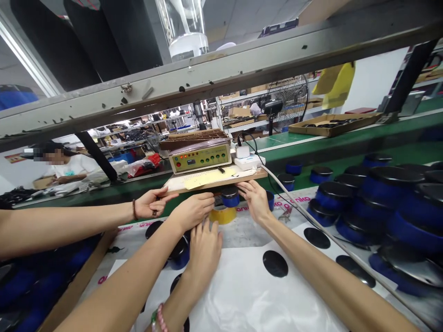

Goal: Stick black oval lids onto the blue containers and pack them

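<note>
My left hand, with a beaded bracelet at its wrist, lies palm down with fingers stretched out, behind the white sheet's far edge. My right hand has its fingers bent at the front edge of the board and appears to grip it; its fingertips are partly hidden. Between the hands, a blue jar with a black lid stands above a roll of yellow tape. Another person's hand reaches in beside my left hand, fingers at the board's underside. That person's other hand points at the board.
A control box and a white power adapter sit on the board. A white cable runs down the right side. Several blue jars crowd the right. Black discs lie on the white sheet. A metal shelf beam crosses overhead.
</note>
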### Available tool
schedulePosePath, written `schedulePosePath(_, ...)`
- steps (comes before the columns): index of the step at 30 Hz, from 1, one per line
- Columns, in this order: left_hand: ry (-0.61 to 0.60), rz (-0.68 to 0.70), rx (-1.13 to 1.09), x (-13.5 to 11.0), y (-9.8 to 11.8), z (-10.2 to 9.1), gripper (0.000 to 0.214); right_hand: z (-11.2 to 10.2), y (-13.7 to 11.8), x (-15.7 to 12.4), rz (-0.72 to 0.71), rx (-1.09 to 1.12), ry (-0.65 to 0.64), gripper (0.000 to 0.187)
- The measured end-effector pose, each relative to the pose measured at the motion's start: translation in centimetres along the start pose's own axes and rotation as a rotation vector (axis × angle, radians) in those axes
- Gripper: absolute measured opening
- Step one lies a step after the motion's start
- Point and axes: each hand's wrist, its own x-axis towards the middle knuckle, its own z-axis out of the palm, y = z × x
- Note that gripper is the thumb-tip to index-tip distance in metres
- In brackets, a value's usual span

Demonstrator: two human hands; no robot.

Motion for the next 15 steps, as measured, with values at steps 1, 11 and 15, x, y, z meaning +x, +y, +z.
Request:
schedulePosePath(1, -0.052, 0.062, -0.008, 0.3, 0.0, -0.2, 0.015, 0.1, -0.2, 0.0, -0.002, -0.009, -0.008, 0.028)
schedulePosePath(11, -0.233, 0.263, -0.004, 0.8, 0.9, -1.0, 0.035, -0.7, 1.1, -0.4, -0.020, -0.004, 0.022, 0.025)
schedulePosePath(15, -0.145, 0.192, -0.058, 0.3, 1.0, -0.8, 0.043, -1.0, 1.3, -0.3, -0.033, -0.073, 0.028, 0.026)
